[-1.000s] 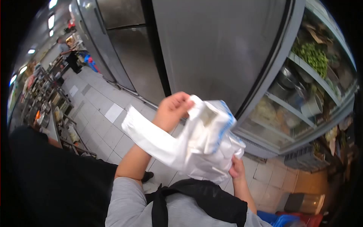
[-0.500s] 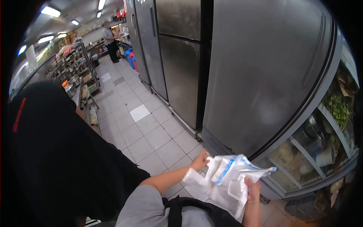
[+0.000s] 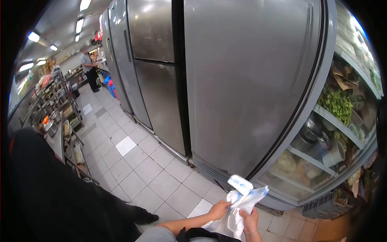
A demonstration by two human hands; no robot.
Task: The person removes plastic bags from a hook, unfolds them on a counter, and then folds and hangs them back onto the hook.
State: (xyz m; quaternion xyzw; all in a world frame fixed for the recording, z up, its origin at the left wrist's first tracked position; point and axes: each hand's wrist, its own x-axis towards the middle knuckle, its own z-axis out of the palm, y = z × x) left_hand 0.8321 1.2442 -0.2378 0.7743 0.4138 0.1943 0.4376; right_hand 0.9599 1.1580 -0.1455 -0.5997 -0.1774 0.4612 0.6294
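Note:
A crumpled white plastic bag [image 3: 235,226] with blue printing is in front of me at the bottom of the view. My left hand [image 3: 219,210] pinches its left side with closed fingers. On the other side my right hand [image 3: 250,221] is closed around the bag, thumb on top. Above my hands a folded, blue-marked part of the plastic [image 3: 240,184] sticks up, near the base of the grey refrigerator. The lower part of the bag hangs against my apron.
A tall steel refrigerator [image 3: 250,80] stands before me, others to its left. At right, a glass-door refrigerator [image 3: 306,177] shows greens and containers. A person in black [image 3: 48,189] is close on my left; another person [image 3: 89,68] stands far down the tiled aisle [image 3: 141,177]. Shelving [image 3: 60,101] lines the left.
My view has turned right and the person in black appears lower. The bag, spread wide between my hands before, is now bunched together, with my hands closer to each other.

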